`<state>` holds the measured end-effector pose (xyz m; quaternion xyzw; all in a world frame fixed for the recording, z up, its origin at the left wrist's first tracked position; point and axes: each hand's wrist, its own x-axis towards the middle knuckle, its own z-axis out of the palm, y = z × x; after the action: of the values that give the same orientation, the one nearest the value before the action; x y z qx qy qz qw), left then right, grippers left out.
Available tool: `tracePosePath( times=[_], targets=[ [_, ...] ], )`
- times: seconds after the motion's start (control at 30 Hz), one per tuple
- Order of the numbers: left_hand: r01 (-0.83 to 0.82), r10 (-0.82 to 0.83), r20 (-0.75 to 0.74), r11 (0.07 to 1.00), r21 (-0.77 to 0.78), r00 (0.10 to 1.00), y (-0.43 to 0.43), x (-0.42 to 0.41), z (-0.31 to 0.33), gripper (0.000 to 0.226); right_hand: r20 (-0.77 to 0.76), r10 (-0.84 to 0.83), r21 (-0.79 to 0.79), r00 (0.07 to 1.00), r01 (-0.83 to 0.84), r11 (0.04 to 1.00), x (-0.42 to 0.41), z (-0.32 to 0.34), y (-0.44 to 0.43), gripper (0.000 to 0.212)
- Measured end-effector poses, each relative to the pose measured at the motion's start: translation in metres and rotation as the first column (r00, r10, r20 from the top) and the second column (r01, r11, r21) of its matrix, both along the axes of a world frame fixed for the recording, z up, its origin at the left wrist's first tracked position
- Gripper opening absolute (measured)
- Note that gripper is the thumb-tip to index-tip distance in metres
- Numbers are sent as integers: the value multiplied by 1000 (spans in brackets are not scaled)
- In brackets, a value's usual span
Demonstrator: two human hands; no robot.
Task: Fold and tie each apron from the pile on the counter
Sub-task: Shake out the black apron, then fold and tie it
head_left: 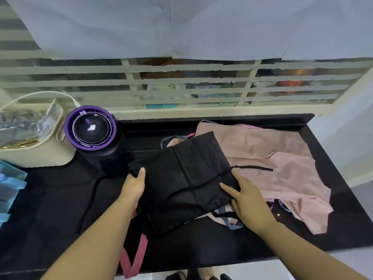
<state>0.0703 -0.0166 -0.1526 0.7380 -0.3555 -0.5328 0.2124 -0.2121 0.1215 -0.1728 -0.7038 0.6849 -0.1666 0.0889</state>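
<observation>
Black apron (181,178): thin cloth, matt w/ faint sheen, sharp fold creases. Its tie (254,168): narrow black cloth tape, matt. Pink apron (262,154): soft matt cloth, wrinkled. Pink strap (139,251) over front edge: flat woven cloth, matt. Surface (50,229): black, smooth, glossy, prob. polished stone, small light glints. Round tub (90,128): plastic, purple rim, glossy dark lid w/ reflection. Cream basket (36,156): smooth matt plastic; clear wrap (24,124) inside is crinkly, shiny plastic. Blue box (10,178): translucent plastic. Window bars (181,81): cream paint, semi-matt. Sheets (141,27) over window: white, matt, look like paper.
</observation>
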Motion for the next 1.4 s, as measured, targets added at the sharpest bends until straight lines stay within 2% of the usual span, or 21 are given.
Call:
tracePosePath(
  times=[0.07, 0.17, 0.27, 0.37, 0.43, 0.5, 0.53, 0.57, 0.63, 0.67, 0.7, 0.73, 0.77, 0.83, 0.9, 1.0, 1.07, 1.13, 1.2, 1.3, 1.4],
  targets=[
    [112, -112, -4, 992, -54, 994, 4, 2, 1, 94, -83, 14, -1, 996, -15, 1000, 1, -2, -1, 41],
    [344, -335, 136, 938, -46, 932, 7, 1, 0, 122, -161, 8, -1, 987, -9, 1000, 10, 4, -3, 45],
    [453, -420, 266, 888, -77, 868, 5, 6, -2, 114, -269, 56, 37, 962, -48, 998, 17, 5, -2, 39],
    [445, -342, 457, 885, -138, 821, 8, 10, 1, 99, -321, 108, 104, 941, -79, 991, 17, 9, 0, 40],
    [459, -214, 649, 857, -234, 730, 13, 10, 2, 91, -171, 42, 89, 984, -27, 996, 20, 19, -6, 50],
    [555, -163, 670, 715, -425, 724, 19, 6, 0, 76, 23, -102, 138, 995, 98, 986, 26, 34, -19, 53],
    [625, -257, 630, 619, -475, 733, 24, 2, -1, 67, 89, -163, 193, 983, 144, 971, 28, 37, -27, 51],
    [721, -407, 611, 523, -454, 679, 29, -3, -1, 62, 122, -196, 257, 973, 160, 953, 30, 37, -36, 50],
    [914, -643, 655, 347, -212, 396, 42, -14, -6, 64, 151, -241, 418, 959, 159, 895, 33, 36, -51, 52],
    [950, -673, 686, 301, -88, 277, 47, -18, -10, 63, 160, -257, 474, 953, 155, 867, 35, 34, -57, 51],
    [951, -665, 710, 308, -22, 231, 49, -21, -14, 56, 162, -274, 521, 948, 154, 840, 36, 32, -62, 50],
    [936, -640, 718, 350, -44, 273, 50, -23, -16, 44, 154, -282, 551, 947, 155, 820, 37, 30, -67, 47],
    [903, -622, 686, 412, -123, 377, 50, -25, -16, 30, 156, -293, 570, 943, 157, 807, 39, 29, -70, 43],
    [753, -598, 467, 587, -298, 651, 49, -25, -8, 14, 248, -320, 551, 914, 139, 823, 44, 33, -75, 33],
    [492, -439, 223, 759, -427, 870, 49, -21, 2, 15, 343, -316, 448, 885, 142, 883, 53, 42, -81, 37],
    [14, -55, -67, 870, -493, 996, 48, -10, 9, 21, 305, -98, 152, 947, 53, 987, 86, 69, -84, 45],
    [-309, 205, -266, 842, -443, 942, 48, -1, 9, 20, 248, 197, -9, 949, -201, 980, 116, 89, -87, 45],
    [-610, 470, -424, 732, -303, 774, 47, 7, 10, 18, 206, 436, -41, 876, -437, 899, 141, 101, -90, 42],
    [-800, 666, -473, 578, -163, 577, 48, 16, 10, 15, 268, 485, 11, 833, -506, 863, 150, 104, -92, 38],
    [-901, 819, -382, 420, -108, 428, 53, 35, 1, 21, 396, 255, 138, 882, -331, 933, 129, 92, -92, 33],
    [-895, 858, -261, 409, -176, 443, 55, 52, -6, 48, 261, -103, 158, 960, 63, 985, 86, 65, -89, 31]
  ],
)
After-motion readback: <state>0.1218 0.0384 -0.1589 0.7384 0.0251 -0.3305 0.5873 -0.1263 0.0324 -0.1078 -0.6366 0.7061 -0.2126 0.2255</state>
